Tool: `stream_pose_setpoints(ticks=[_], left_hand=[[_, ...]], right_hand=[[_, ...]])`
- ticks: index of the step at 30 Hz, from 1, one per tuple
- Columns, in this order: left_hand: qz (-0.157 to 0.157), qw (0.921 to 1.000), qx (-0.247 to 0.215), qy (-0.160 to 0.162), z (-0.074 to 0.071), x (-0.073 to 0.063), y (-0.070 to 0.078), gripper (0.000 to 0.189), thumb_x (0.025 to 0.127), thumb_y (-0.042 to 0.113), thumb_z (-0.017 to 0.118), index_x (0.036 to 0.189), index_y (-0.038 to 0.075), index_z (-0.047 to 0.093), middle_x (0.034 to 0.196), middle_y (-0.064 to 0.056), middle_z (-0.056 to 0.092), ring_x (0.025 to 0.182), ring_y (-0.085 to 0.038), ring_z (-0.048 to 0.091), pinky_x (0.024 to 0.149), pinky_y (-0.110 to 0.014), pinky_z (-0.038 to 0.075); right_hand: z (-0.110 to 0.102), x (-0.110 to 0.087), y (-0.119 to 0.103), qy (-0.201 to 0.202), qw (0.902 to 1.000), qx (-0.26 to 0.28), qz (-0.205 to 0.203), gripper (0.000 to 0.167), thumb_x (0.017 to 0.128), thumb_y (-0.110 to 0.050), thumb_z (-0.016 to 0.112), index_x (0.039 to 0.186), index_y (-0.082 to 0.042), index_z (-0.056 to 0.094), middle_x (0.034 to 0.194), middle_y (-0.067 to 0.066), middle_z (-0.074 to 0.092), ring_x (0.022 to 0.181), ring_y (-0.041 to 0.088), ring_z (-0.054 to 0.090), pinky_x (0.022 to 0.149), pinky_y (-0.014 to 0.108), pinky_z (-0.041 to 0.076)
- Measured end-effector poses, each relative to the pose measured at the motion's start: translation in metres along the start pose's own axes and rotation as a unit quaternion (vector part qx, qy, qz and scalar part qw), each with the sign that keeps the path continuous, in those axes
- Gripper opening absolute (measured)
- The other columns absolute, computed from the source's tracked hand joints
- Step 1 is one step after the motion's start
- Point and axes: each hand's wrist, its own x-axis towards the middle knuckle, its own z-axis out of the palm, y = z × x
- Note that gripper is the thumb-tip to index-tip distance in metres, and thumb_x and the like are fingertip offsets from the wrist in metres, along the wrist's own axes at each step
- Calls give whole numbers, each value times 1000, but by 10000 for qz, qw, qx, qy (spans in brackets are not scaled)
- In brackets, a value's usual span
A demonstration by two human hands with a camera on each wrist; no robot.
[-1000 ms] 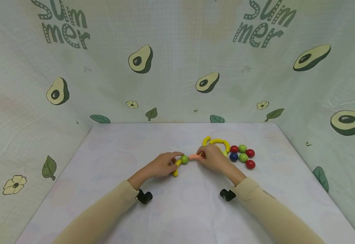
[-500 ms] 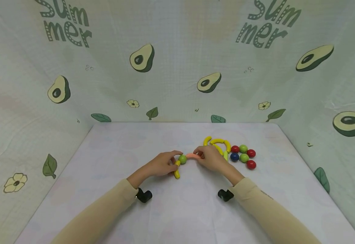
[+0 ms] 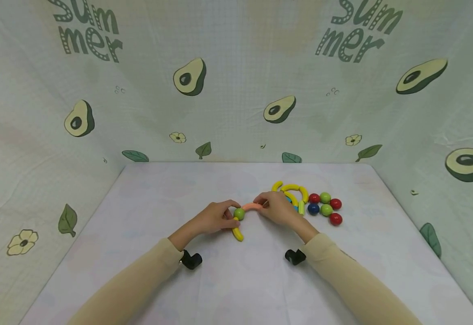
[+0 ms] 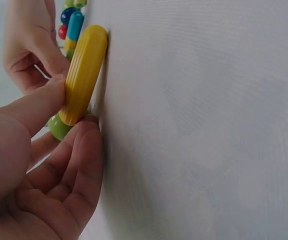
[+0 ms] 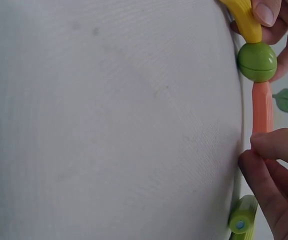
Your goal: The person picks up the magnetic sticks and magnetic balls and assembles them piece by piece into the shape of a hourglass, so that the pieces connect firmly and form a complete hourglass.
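Thumb and fingers of my left hand (image 3: pixel 213 219) pinch a yellow curved stick (image 4: pixel 88 70) with a ribbed side. A glossy green ball (image 5: pixel 257 62) meets one end of this stick, and a salmon-pink stick (image 5: pixel 262 106) meets the ball's other side. My right hand (image 3: pixel 280 210) pinches the pink stick by its far end. In the head view the yellow stick, ball and pink stick form one bent chain low over the table, between the two hands.
Right of my right hand lie several yellow curved sticks (image 3: pixel 290 187) and a light green stick (image 3: pixel 301 207). Beside them sit several balls, including a dark blue ball (image 3: pixel 313 208) and a red ball (image 3: pixel 336 219). A patterned cloth (image 3: pixel 236 113) hangs behind the white table (image 3: pixel 236 289).
My right hand has moved left with the pink stick. The green ball has shifted slightly left, and the yellow stick has turned, its lower end swinging right.
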Motion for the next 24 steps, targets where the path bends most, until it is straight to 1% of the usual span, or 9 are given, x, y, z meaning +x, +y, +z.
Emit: stream_pose_setpoints(ticks=[3,9,13,18,21,24], left_hand=[[22,10000,19,36,0,0,-2,50,95,33,83,138,17,63,92,4,68,82,-13,62,74,-31,51],[-46,10000,-1,76,0,-2,0,55,91,35,87,135,14,62,91,3,68,80,-14,62,74,-31,51],[49,9998,82,163,-1,-1,-1,56,90,37,88,134,14,63,99,1,68,81,-13,61,74,-30,52],[327,9987,231,316,-1,4,-5,53,95,37,82,139,12,64,115,-4,70,88,-12,63,79,-30,54],[504,9979,206,352,-1,7,-6,49,100,34,76,141,12,64,119,-6,72,93,-12,67,83,-32,57],[546,9979,114,322,1,10,-5,42,102,31,72,140,15,64,120,-5,74,96,-12,69,87,-34,58]], right_hand=[[2,1,-1,65,10000,57,-29,20,97,-11,79,117,-10,80,113,4,78,97,20,72,90,40,62],[8,5,-1,258,9996,-5,-99,18,95,-11,81,114,-11,81,106,2,77,94,19,69,89,39,60],[9,6,-2,262,9996,23,-66,17,95,-12,81,112,-11,80,105,3,77,95,20,69,90,40,60],[11,6,-2,179,9997,154,-119,15,95,-10,81,111,-9,80,106,4,78,94,19,70,89,40,61],[12,6,-4,127,9995,235,-189,16,94,-8,81,110,-8,80,105,4,78,94,19,71,89,39,61],[12,6,-5,91,9992,303,-226,16,94,-8,81,110,-7,79,104,5,78,93,19,71,89,39,61]])
